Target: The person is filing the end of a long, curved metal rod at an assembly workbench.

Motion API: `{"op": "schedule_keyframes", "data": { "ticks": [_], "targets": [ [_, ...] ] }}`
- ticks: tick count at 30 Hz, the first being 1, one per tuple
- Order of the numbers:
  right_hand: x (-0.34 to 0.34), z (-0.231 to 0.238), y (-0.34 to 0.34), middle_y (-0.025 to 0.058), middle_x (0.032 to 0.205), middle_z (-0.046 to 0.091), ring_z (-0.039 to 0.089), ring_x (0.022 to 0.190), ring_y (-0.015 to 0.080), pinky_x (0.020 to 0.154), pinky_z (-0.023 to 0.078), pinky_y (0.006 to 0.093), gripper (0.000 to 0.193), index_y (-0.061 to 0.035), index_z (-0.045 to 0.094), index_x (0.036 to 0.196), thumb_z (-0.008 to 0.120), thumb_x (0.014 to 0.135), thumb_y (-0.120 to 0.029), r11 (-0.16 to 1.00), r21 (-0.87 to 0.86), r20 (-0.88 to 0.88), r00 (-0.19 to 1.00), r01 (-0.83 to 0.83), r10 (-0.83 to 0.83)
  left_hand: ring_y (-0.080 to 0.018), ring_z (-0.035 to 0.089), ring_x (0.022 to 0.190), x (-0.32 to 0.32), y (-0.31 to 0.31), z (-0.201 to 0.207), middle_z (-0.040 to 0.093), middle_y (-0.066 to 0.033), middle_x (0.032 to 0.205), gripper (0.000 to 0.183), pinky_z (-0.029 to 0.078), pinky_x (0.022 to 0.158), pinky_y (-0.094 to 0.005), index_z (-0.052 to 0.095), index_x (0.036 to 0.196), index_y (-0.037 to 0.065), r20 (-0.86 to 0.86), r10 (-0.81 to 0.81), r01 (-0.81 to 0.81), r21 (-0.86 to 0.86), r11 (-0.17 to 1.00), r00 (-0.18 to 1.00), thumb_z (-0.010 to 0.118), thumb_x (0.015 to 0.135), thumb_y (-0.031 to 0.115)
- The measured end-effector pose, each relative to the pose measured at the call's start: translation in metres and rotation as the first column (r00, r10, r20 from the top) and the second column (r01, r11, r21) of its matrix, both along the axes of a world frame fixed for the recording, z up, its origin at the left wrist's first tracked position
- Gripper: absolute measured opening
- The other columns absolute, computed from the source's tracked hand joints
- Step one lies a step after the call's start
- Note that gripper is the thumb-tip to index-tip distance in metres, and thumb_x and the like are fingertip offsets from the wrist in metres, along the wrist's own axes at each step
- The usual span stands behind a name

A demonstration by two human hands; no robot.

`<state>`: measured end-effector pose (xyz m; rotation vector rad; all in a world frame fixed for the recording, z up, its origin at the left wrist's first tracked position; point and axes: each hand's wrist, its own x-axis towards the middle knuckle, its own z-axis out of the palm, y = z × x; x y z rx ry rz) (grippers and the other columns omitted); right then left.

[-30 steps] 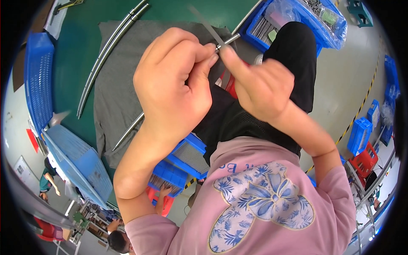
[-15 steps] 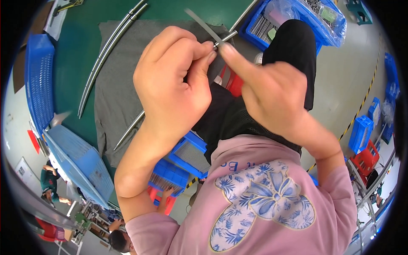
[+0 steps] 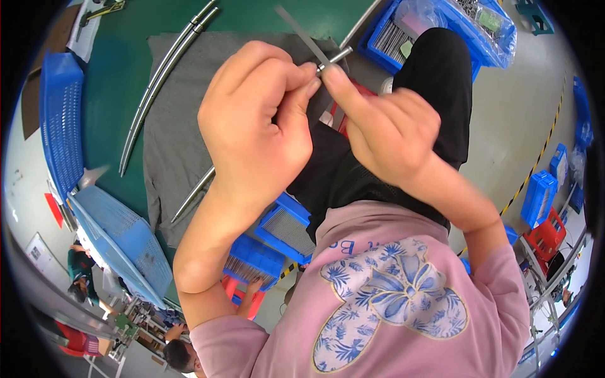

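Observation:
My left hand [image 3: 255, 120] is closed, thumb and forefinger pinching a thin shiny metal tube [image 3: 340, 55] close to its end. Across that end lies a narrow grey flat file [image 3: 302, 34], slightly blurred. My right hand [image 3: 391, 129] is closed on the file's near end, with the forefinger stretched along it. Below my left wrist another length of metal tube [image 3: 192, 195] shows; whether it is the same piece is hidden by the hand. A dark grey cloth [image 3: 173, 126] lies beneath on the green table [image 3: 252, 16].
Two curved metal tubes [image 3: 154, 85] lie left on the table. Blue baskets [image 3: 62, 120] stand at the left edge. A blue crate [image 3: 378, 47] of metal parts sits at upper right. More blue bins [image 3: 283, 230] stand by my left elbow. Other people [image 3: 179, 356] are farther off.
My right hand has shifted slightly left and up, and the file has slid a little farther across the tube. My left hand keeps its hold in almost the same place.

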<state>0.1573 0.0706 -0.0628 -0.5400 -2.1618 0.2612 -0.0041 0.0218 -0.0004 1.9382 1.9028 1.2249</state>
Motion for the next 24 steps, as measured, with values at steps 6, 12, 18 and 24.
{"op": "schedule_keyframes", "data": {
  "ticks": [6,12,18,24],
  "targets": [
    [0.006,-0.019,-0.002,-0.001,0.058,0.046,0.043,0.046,0.0127,0.044,0.035,0.0261,0.052,-0.0044,0.072,0.11,0.066,0.058,0.0,0.997,0.064,-0.054,0.998,0.033,-0.029,-0.0249,0.055,0.061,-0.002,0.0,-0.002,0.057,-0.0087,0.072,0.015,0.044,0.054,-0.0322,0.062,0.075,0.0,-0.023,-0.02,0.02,0.005,1.0,1.0,0.072,0.066,-0.008],
    [0.032,-0.041,-0.013,-0.0001,0.058,0.047,0.043,0.047,0.0153,0.047,0.038,0.0294,0.044,-0.0016,0.072,0.103,0.07,0.06,0.007,0.996,0.082,-0.041,0.999,-0.014,0.018,-0.0237,0.056,0.061,-0.002,-0.001,0.0,0.058,-0.0078,0.074,0.016,0.044,0.054,-0.0314,0.064,0.077,0.001,-0.044,-0.012,0.012,0.0,1.0,0.999,0.074,0.067,-0.006],
    [0.071,-0.042,-0.018,-0.0007,0.056,0.039,0.038,0.045,0.0159,0.048,0.038,0.0289,0.043,-0.0003,0.068,0.108,0.068,0.067,0.012,0.989,0.028,0.064,0.988,-0.146,0.144,-0.0233,0.057,0.062,-0.004,-0.006,0.001,0.059,-0.0068,0.074,0.017,0.045,0.054,-0.0315,0.066,0.081,0.003,-0.131,-0.013,0.015,0.012,1.0,0.991,0.076,0.068,-0.003],
    [0.065,-0.03,-0.023,0.0015,0.057,0.044,0.043,0.045,0.0171,0.047,0.038,0.0279,0.056,0.0041,0.062,0.122,0.068,0.066,0.007,0.966,-0.256,-0.038,0.999,-0.024,0.015,-0.0229,0.057,0.061,-0.006,-0.006,0.001,0.059,-0.0069,0.075,0.017,0.045,0.053,-0.0312,0.068,0.083,0.003,-0.136,-0.031,0.032,0.004,0.999,0.99,0.076,0.069,-0.003]
  ]
}}
